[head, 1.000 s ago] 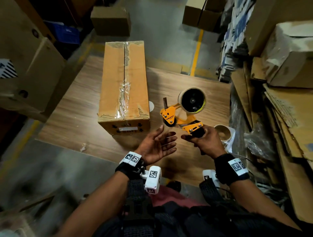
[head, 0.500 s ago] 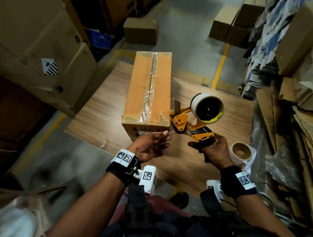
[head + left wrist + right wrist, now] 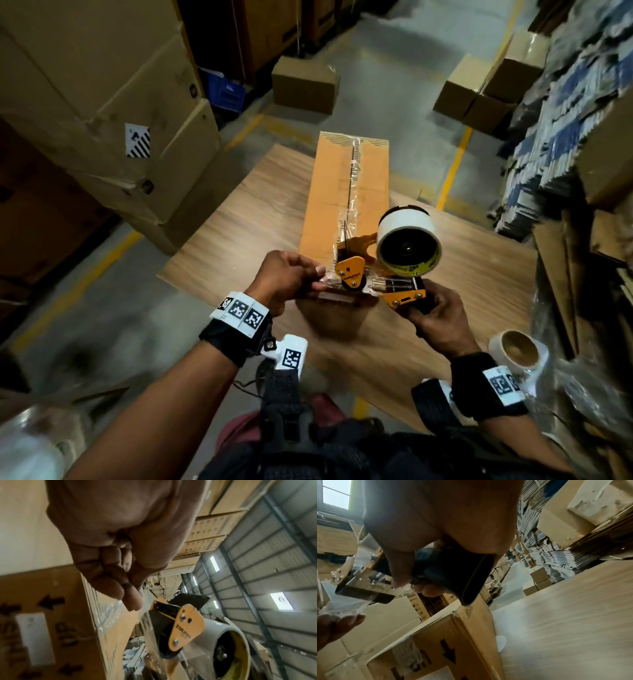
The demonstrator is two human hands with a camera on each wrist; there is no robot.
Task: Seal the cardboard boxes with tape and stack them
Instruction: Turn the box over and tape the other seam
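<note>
1. Warehouse floor around, cartons stacked on both sides; wooden table (image 3: pixel 462 308) is carrying one long cardboard box (image 3: pixel 329 205), lying lengthwise away from the person, its near end just by the table's near edge.
2. Right hand (image 3: pixel 436 320) is wrapping its fingers round the black handle of the orange tape dispenser (image 3: pixel 352 270), roller hovering at the box's near end.
3. Left hand (image 3: pixel 287 282) is pinching the clear tape end (image 3: pixel 325 282) between thumb and fingers, pulled out just left of the roller.
4. Box top is already showing a wrinkled tape strip (image 3: pixel 351 192) along the centre seam, so this pass looks like a second strip or the end-face anchor.
5. To do it well: keep the tape end taut and flat, stick it down on the near end face first, centred on the seam.
6. Then press the roller firm and run straight along the seam; slack is what wrinkles it.
7. Spare tape roll (image 3: pixel 519 349) is sitting at the table's near right corner.
</note>
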